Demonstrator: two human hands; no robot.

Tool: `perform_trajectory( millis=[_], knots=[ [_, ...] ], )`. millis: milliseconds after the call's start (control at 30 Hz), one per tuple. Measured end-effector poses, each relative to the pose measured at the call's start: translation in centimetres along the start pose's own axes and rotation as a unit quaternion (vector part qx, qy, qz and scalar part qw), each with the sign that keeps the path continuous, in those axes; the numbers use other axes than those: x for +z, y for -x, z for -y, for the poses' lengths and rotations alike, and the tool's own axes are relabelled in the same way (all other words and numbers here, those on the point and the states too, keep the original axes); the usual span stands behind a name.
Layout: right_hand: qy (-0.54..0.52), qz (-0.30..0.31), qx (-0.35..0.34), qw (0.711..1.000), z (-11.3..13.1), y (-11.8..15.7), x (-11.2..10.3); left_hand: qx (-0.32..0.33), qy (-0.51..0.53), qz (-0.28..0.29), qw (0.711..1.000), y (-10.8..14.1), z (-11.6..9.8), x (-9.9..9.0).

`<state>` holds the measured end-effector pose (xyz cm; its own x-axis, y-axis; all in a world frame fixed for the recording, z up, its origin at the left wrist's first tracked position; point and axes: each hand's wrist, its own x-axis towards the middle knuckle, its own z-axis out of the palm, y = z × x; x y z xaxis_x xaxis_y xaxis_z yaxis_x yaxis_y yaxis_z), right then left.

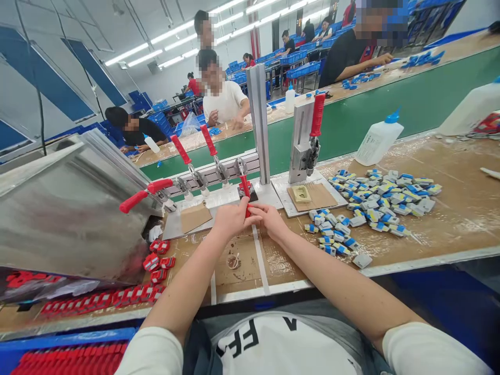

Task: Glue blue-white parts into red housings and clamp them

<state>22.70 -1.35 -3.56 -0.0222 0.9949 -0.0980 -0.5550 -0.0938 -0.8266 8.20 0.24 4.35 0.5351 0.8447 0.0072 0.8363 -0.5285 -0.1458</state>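
Note:
My left hand (231,217) is closed around the lower end of a red toggle clamp handle (245,185), which points down toward me. My right hand (271,221) meets it from the other side, its fingers bent and pressed at the same handle end. Beneath the clamp, a small red part sits in a black fixture (253,194), partly hidden by the handle. To the right stands another press with an upright red handle (318,114). Below that one, a beige mould block (302,194) lies on a piece of cardboard.
Many grey, blue and yellow parts (385,200) are heaped on the right, near a white bottle (378,138). Red parts (105,300) line the left front edge beside a metal box (74,208). Other clamps (197,177) stand left. Across the green belt (344,122), people work.

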Motion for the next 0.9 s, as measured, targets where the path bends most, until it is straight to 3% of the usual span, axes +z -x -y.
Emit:
perform_trajectory(
  millis=[133,267,400,533,733,800,900],
  knots=[
    [-0.001,0.026,0.021,0.999,0.1,0.0,-0.2,0.04,-0.017,0.01,0.999,-0.1,0.7,0.3],
    [0.017,0.037,-0.007,0.999,-0.1,-0.2,-0.3,0.047,0.001,0.004,0.999,-0.2,1.0,0.4],
    [0.014,-0.002,-0.055,0.998,-0.3,-0.6,-0.3,0.026,0.085,-0.103,0.991,0.1,0.7,1.3],
    [-0.014,-0.049,-0.06,0.997,-0.5,-0.9,-0.6,-0.026,0.281,-0.186,0.941,0.5,0.0,2.7],
    [0.007,-0.079,-0.043,0.996,-1.2,-1.3,-1.1,-0.046,0.502,-0.159,0.849,0.0,-0.4,4.0],
    [0.018,-0.083,-0.039,0.996,-1.3,-1.4,-1.3,-0.04,0.516,-0.151,0.842,-0.3,-0.2,4.4],
    [0.037,-0.071,-0.045,0.996,-1.4,-1.6,-1.6,-0.019,0.478,-0.159,0.864,-0.5,0.2,4.9]
  ],
)
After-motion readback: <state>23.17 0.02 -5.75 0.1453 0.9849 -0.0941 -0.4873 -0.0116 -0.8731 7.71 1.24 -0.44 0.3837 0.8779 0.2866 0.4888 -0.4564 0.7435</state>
